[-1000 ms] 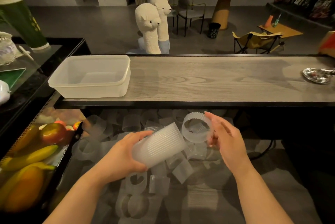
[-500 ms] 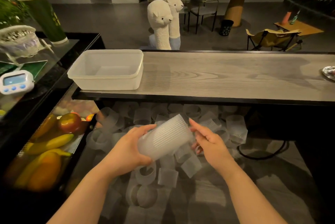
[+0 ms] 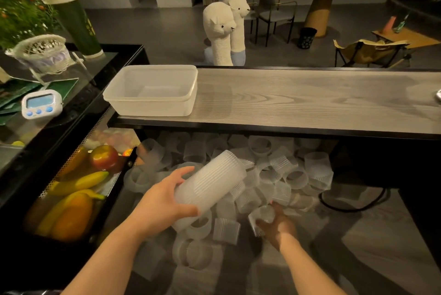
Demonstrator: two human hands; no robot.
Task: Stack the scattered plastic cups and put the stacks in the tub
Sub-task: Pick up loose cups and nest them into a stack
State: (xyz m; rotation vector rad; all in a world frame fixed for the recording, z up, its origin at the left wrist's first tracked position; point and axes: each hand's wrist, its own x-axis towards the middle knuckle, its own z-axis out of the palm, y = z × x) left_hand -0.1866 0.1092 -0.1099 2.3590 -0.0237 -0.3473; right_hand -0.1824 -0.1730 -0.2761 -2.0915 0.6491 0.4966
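My left hand point(image 3: 164, 201) grips a stack of ribbed translucent plastic cups point(image 3: 212, 184), held tilted with its open end up and to the right. My right hand point(image 3: 274, 224) is low in the heap of scattered cups point(image 3: 281, 170) on the lower surface under the counter, its fingers curled round a single cup point(image 3: 261, 217). The clear plastic tub point(image 3: 152, 90) stands on the left end of the wooden counter, with nothing visible inside it.
The wooden counter point(image 3: 310, 101) overhangs the cup heap. A tray of fruit point(image 3: 78, 187) sits at the left, next to the cups. A white timer point(image 3: 40, 103) and a basket point(image 3: 43, 52) stand on the black side counter. A black cable point(image 3: 353, 201) loops right of the heap.
My right hand left the mouth of the stack and dropped down into the heap, where it now holds one cup. The left hand keeps the stack, which looks longer than one second ago.
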